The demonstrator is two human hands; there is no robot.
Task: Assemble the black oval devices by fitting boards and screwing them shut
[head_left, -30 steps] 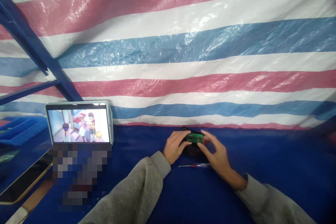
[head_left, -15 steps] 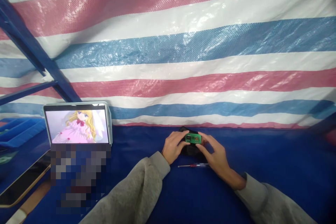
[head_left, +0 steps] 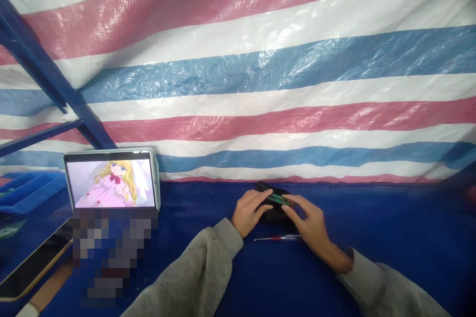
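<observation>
Between both hands is a small green circuit board (head_left: 277, 199), tilted so that its face shows only as a narrow strip. My left hand (head_left: 250, 212) pinches its left end with thumb and fingers. At the right end, my right hand (head_left: 308, 220) grips it between thumb and index finger. Just behind and below the board lies a black object (head_left: 273, 216), partly covered by my hands; its kind is unclear. A screwdriver (head_left: 275, 238) with a red and clear handle rests on the blue table surface (head_left: 282, 277), its handle end near my right hand.
At the left a tablet (head_left: 111, 181) stands upright, playing a cartoon. A phone (head_left: 37, 262) lies in front of it, beside another person's forearm (head_left: 54, 282) and a pixelated patch. Blue trays (head_left: 33, 190) sit farther left. A striped tarp (head_left: 260, 79) hangs behind the table.
The circuit board has tipped in my hands, from its face showing to nearly edge-on. Both hands still hold it. The whole view has shifted slightly.
</observation>
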